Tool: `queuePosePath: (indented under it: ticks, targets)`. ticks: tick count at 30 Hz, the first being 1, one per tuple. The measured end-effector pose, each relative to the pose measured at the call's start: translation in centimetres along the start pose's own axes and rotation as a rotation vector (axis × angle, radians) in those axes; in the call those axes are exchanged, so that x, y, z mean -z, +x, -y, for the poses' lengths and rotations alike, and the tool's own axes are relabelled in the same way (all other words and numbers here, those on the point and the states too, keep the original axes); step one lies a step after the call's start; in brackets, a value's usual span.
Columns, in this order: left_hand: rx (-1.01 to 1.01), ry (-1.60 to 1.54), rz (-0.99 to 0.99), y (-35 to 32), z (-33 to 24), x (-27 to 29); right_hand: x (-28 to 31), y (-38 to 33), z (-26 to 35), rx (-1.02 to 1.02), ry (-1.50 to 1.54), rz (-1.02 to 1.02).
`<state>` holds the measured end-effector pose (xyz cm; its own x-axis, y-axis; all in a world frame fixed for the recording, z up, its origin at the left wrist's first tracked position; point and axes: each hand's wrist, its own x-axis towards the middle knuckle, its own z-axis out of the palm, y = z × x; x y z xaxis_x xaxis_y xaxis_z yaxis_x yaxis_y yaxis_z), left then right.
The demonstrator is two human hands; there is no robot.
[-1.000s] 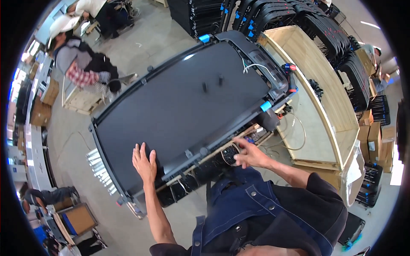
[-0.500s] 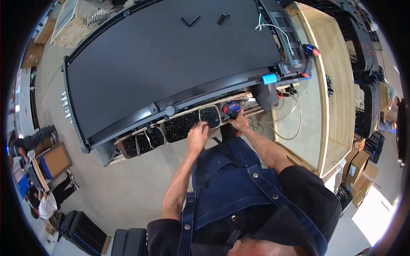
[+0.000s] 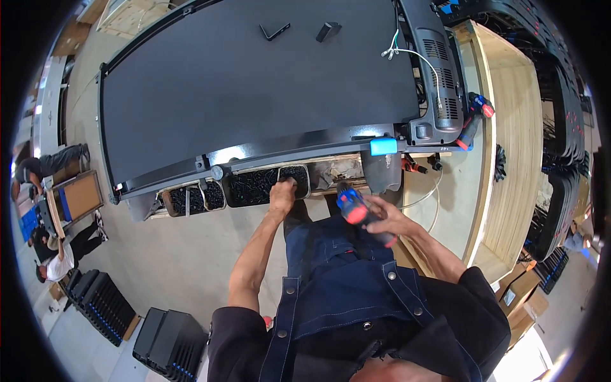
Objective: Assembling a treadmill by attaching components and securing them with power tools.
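Observation:
A blue, black and red cordless drill [image 3: 354,212] is in my right hand [image 3: 389,219], lifted in front of my apron with my fingers round its grip. My left hand [image 3: 282,196] dips into the rightmost bin [image 3: 309,181] of dark small hardware, probably screws. Its fingers are bent together and their tips are partly hidden, so what they hold cannot be made out. Beside that bin, to the left, stands a larger bin of black hardware [image 3: 251,188]. Above the bins lies a large black flat deck [image 3: 254,89], like a treadmill's, with a dark side rail [image 3: 293,148].
Two black brackets [image 3: 275,32] [image 3: 328,30] and a white-ended cable [image 3: 414,52] lie on the deck. A second drill [image 3: 471,121] rests at its right end, near a blue block [image 3: 383,146]. A wooden crate [image 3: 509,127] stands right. Other people [image 3: 57,254] work far left.
My right hand has lifted the drill out from beside the bins toward my body. My left hand has lowered into the rightmost bin.

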<state>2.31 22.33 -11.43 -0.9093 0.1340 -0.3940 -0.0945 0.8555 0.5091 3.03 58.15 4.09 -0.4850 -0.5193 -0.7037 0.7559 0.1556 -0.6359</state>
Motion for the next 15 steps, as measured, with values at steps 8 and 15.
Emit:
queuePosePath:
  ticks: [8,15]
  targets:
    - [0.475,-1.063,-0.09,-1.7,-2.1,1.8,-2.1,-0.1,2.6,0.202,-0.526,-0.133]
    - [0.345,-1.775,-0.069,-6.2,-10.3,9.6,-4.2,-3.4,11.2,0.321,-0.447,-0.081]
